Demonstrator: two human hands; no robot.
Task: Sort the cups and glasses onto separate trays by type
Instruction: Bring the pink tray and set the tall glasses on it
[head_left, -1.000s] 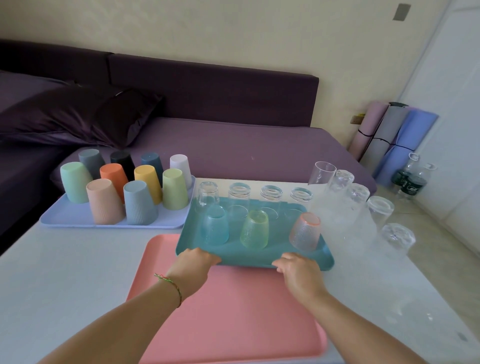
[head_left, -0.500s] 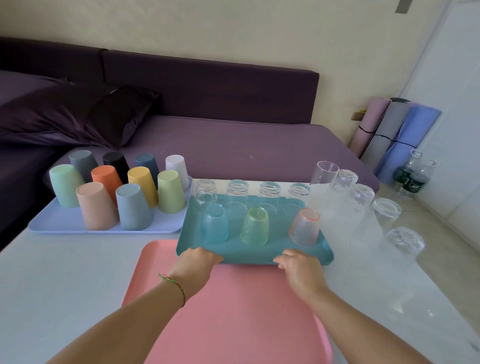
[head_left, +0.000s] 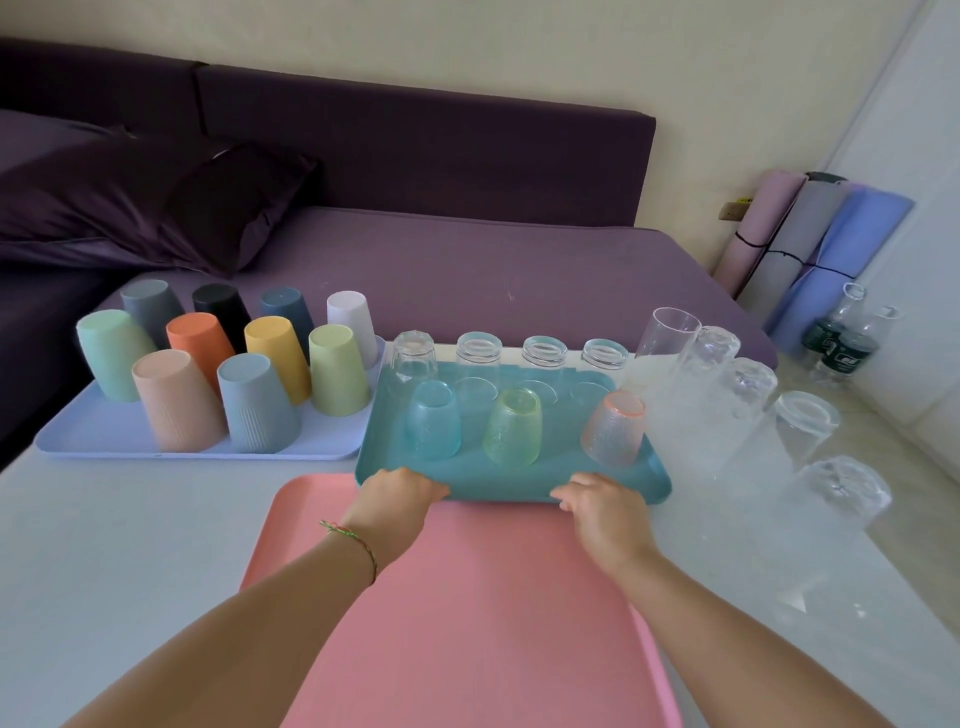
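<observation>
My left hand (head_left: 396, 493) and my right hand (head_left: 597, 506) both grip the near edge of a teal tray (head_left: 498, 480). On that tray stand upside-down tinted glasses: a blue one (head_left: 432, 420), a green one (head_left: 513, 427) and a pink one (head_left: 614, 428), with several clear short glasses (head_left: 479, 356) behind them. The teal tray overlaps the far end of an empty pink tray (head_left: 467, 613). A lilac tray (head_left: 104, 434) at the left carries several upturned coloured plastic cups (head_left: 254, 402).
Several tall clear glasses (head_left: 802, 428) stand upside down on the white table (head_left: 104, 545) to the right of the teal tray. A purple sofa (head_left: 441, 260) lies behind the table. Rolled mats (head_left: 810, 244) and water bottles (head_left: 841, 338) sit at the far right.
Both hands have pushed the teal tray a little farther away over the pink tray. The view has dipped and shifted slightly.
</observation>
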